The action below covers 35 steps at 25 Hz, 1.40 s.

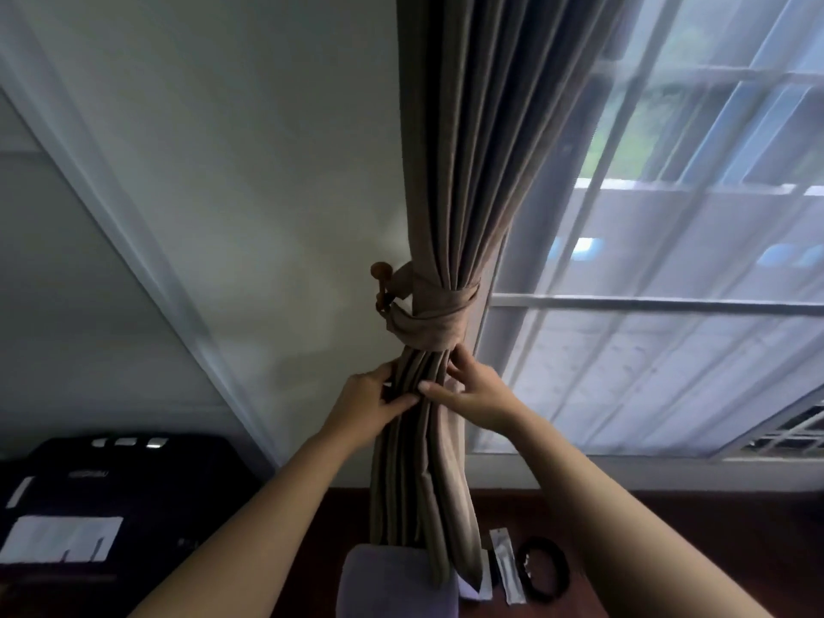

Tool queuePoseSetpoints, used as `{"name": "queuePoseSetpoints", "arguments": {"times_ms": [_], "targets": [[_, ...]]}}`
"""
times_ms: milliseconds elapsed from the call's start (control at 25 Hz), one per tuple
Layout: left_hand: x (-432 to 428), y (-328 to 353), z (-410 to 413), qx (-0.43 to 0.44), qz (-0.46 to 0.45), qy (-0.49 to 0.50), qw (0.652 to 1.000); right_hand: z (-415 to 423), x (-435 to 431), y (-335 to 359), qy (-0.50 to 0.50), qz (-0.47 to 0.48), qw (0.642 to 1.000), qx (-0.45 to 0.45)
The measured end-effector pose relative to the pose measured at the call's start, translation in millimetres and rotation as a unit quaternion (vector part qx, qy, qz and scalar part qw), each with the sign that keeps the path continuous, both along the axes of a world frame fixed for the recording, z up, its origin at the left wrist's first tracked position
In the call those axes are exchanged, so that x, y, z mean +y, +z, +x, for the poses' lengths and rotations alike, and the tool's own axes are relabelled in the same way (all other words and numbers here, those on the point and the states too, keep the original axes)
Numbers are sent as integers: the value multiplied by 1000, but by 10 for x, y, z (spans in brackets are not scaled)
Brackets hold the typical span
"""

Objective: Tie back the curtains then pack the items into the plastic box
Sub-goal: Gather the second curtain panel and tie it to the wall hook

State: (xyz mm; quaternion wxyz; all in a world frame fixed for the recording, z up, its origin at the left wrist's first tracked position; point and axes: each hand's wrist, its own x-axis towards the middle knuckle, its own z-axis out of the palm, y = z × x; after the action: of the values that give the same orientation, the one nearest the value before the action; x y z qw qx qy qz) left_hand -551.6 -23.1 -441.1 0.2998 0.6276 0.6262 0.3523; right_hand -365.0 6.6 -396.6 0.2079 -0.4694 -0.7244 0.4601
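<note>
Fingers (pixel 403 401) should, I judge, work downward from the tieback (pixel 439 321), smoothing each fold so the curtain (pixel 450 171) hangs in even pleats, without tugging the loop off the wooden hook (pixel 380 278). Just under the band, the left hand (pixel 363 405) pinches the gathered folds from the wall side, thumb across the front. From the window side, the right hand (pixel 479 396) pinches the same bundle, thumb pressed on the cloth. Low on the surface (pixel 669 550) lie a slim packet (pixel 506 568) and a black ring (pixel 546 568), not yet packed. Beside them sits a lilac object (pixel 397 582), possibly the box; I cannot tell.
</note>
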Motion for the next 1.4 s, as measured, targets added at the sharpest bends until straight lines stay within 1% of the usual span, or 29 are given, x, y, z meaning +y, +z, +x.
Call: {"name": "queuePoseSetpoints", "arguments": {"times_ms": [40,120,240,360,440,560,640,720,800,880,920,1000,1080,1280,1360,1400], "targets": [[12,25,-28,11,2,6,1000,-60,53,47,11,26,999,-29],[7,55,-70,62,21,15,998,-187,169,88,26,53,995,-78],[-80,24,-164,90,50,44,994,-365,214,104,63,51,989,-122],[-144,18,-265,107,68,86,988,-510,191,85,78,18,993,-90],[-144,36,-293,125,73,94,985,-561,197,68,79,-11,995,-60],[-121,50,-252,129,68,88,985,-539,254,39,76,-46,995,-51],[-125,43,-168,114,57,82,988,-466,285,6,72,-51,995,-53],[-118,37,-28,104,39,64,992,-323,305,-59,56,-55,996,-31],[-56,39,151,104,16,30,994,-108,314,-133,16,-35,999,-16],[31,58,334,114,-5,10,993,74,312,-186,-42,21,998,-36],[70,69,400,123,-11,11,992,115,317,-207,-55,46,996,-49],[113,80,454,139,-20,20,990,130,323,-235,-33,59,996,-66],[82,72,420,131,-32,19,991,134,311,-254,-13,51,997,-61],[-36,66,299,99,-39,5,994,114,88,-381,-29,99,995,-1],[-33,67,296,98,-36,1,995,127,42,-465,-30,89,996,1],[-32,65,298,98,-37,0,995,145,43,-506,-30,79,996,-15]]}}
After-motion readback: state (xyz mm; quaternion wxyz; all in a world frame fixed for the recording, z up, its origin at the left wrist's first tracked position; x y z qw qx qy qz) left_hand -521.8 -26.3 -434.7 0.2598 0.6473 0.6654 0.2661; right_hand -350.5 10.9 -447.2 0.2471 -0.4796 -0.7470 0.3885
